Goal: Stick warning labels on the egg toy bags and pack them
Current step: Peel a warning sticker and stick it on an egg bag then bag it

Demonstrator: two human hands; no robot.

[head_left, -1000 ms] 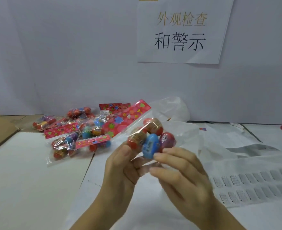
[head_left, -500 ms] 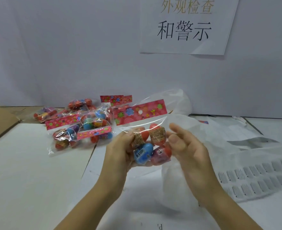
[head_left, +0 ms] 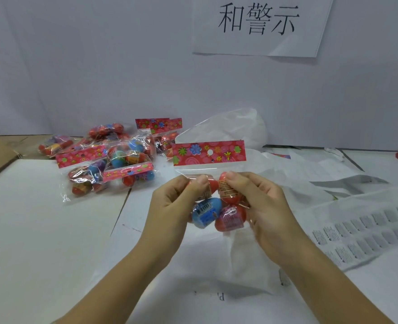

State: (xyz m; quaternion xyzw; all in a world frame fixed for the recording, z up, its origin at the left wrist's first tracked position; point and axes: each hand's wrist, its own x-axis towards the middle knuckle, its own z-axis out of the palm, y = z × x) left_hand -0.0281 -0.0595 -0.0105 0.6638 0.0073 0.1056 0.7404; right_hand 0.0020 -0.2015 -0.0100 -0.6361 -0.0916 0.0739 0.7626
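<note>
Both hands pinch one egg toy bag [head_left: 213,195] mid-frame: left hand [head_left: 174,204], right hand [head_left: 263,206]. Each grip closes on eggs. More bags [head_left: 109,164] lie left on the surface [head_left: 36,230].

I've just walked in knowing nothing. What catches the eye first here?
In the middle, the left hand and right hand hold up a clear plastic bag of red and blue toy eggs with a red flowered header card. A heap of similar egg bags lies behind on the left of the white table; sheets of printed labels lie on the right.

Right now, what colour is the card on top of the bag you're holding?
The bag has a red card with flowers, head view.
</note>
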